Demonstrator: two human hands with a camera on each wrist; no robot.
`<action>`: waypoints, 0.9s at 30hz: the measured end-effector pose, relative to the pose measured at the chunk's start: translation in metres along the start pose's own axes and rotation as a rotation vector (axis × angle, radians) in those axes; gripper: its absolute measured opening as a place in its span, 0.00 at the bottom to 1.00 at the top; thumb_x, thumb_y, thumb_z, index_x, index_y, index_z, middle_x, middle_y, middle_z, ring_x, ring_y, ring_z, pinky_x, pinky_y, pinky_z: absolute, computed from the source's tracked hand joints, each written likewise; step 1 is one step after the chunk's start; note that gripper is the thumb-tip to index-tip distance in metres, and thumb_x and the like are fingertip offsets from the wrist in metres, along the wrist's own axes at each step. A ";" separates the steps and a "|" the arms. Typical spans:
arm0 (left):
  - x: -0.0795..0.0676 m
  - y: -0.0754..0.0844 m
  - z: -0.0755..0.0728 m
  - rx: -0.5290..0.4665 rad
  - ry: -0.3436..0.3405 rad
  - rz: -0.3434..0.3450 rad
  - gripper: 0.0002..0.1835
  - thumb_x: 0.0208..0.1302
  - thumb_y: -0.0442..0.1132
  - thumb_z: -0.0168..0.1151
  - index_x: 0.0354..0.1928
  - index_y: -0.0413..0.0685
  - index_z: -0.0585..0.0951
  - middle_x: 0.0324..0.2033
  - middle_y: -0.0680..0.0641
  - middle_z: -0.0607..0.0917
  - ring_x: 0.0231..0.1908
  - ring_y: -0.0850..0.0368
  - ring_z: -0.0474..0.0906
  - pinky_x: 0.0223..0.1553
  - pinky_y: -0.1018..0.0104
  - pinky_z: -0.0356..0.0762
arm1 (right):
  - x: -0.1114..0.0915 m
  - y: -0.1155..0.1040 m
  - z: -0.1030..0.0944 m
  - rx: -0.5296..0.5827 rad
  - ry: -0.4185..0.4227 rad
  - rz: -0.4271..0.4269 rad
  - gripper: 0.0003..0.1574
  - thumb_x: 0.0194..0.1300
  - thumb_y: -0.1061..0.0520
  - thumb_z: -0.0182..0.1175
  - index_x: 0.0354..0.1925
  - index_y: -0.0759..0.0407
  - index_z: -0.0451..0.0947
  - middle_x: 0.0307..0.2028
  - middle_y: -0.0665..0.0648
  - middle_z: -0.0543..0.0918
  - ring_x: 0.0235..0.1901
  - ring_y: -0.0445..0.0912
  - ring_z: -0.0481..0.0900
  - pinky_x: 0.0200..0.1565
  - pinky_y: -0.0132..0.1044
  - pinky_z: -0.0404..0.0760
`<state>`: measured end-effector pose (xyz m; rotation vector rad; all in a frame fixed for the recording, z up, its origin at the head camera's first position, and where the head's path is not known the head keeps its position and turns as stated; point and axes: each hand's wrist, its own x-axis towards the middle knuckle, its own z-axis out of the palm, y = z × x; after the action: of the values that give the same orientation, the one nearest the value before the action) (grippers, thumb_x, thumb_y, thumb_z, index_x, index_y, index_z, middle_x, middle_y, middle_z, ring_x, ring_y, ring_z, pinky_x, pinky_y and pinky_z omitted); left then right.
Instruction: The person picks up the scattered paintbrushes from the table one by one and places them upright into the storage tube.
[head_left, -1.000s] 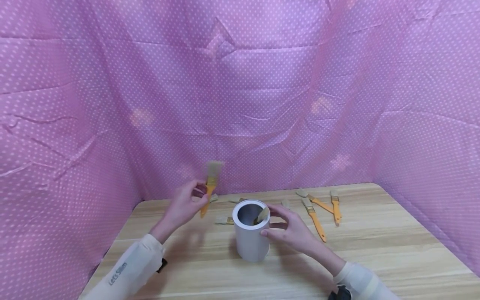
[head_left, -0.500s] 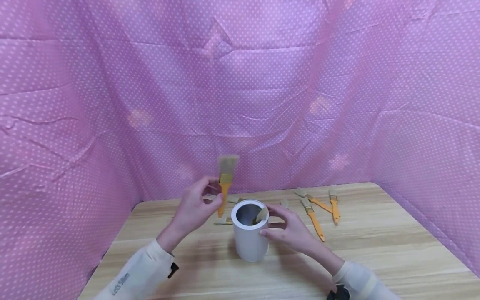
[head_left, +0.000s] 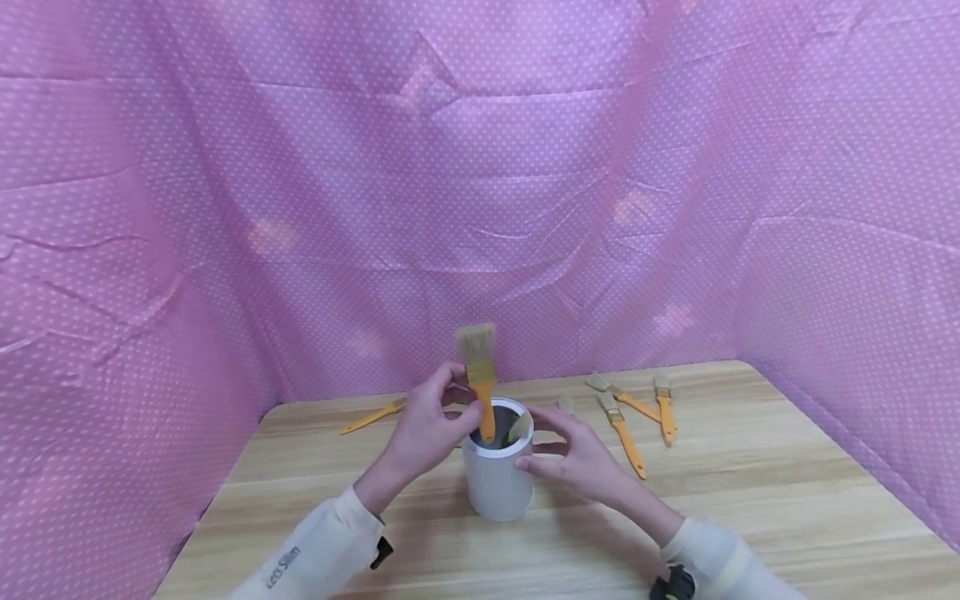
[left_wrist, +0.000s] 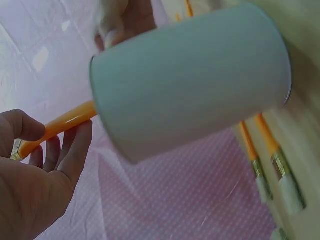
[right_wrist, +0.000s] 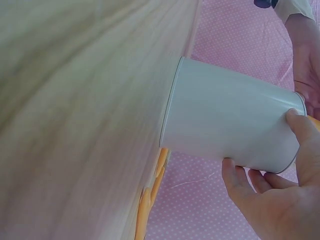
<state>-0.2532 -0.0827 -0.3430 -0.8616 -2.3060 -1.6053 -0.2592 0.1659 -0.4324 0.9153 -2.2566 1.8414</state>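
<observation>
A white cylindrical can (head_left: 498, 487) stands upright on the wooden table, open end up. My right hand (head_left: 577, 458) holds its right side near the rim, thumb in front and fingers behind. Pinched by the handle in my left hand (head_left: 431, 425) is a flat paintbrush (head_left: 478, 354) with an orange handle, bristles up. The handle's lower end overlaps the can's mouth; in the left wrist view the orange handle (left_wrist: 70, 120) passes out of sight behind the rim. A second paintbrush (head_left: 519, 427) leans inside the can at the right, its bristles near the rim and its handle hidden.
Right of the can lie several loose paintbrushes, one (head_left: 622, 437) slanting nearest and another (head_left: 665, 410) farther right. Behind my left hand, an orange-handled paintbrush (head_left: 371, 417) lies on the table (head_left: 750, 492). Pink dotted cloth (head_left: 525, 208) hangs around the back and sides.
My left hand has carried its paintbrush rightward from beside the can to over its mouth, with the handle end now at the opening. My right hand keeps its hold on the can.
</observation>
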 end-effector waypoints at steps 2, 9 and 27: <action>-0.002 -0.002 0.005 -0.003 -0.018 -0.017 0.15 0.65 0.30 0.65 0.52 0.47 0.77 0.48 0.47 0.82 0.47 0.52 0.83 0.43 0.61 0.86 | 0.000 0.000 0.000 0.002 -0.003 -0.014 0.44 0.58 0.59 0.77 0.70 0.56 0.71 0.62 0.56 0.77 0.61 0.55 0.75 0.55 0.47 0.82; -0.009 -0.011 0.019 0.008 -0.050 -0.024 0.16 0.65 0.29 0.65 0.52 0.45 0.76 0.45 0.46 0.83 0.44 0.53 0.83 0.43 0.62 0.85 | -0.001 0.002 0.000 0.005 -0.005 -0.013 0.45 0.58 0.57 0.77 0.70 0.54 0.71 0.61 0.55 0.77 0.60 0.55 0.75 0.55 0.49 0.81; -0.015 -0.010 0.030 0.029 -0.063 -0.019 0.18 0.64 0.28 0.64 0.54 0.47 0.76 0.48 0.47 0.83 0.45 0.55 0.83 0.44 0.63 0.85 | -0.002 0.002 0.001 -0.013 -0.003 -0.011 0.44 0.59 0.56 0.77 0.70 0.53 0.71 0.61 0.54 0.77 0.60 0.54 0.75 0.55 0.45 0.82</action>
<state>-0.2424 -0.0631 -0.3695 -0.8994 -2.3809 -1.5698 -0.2582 0.1666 -0.4355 0.9275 -2.2577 1.8205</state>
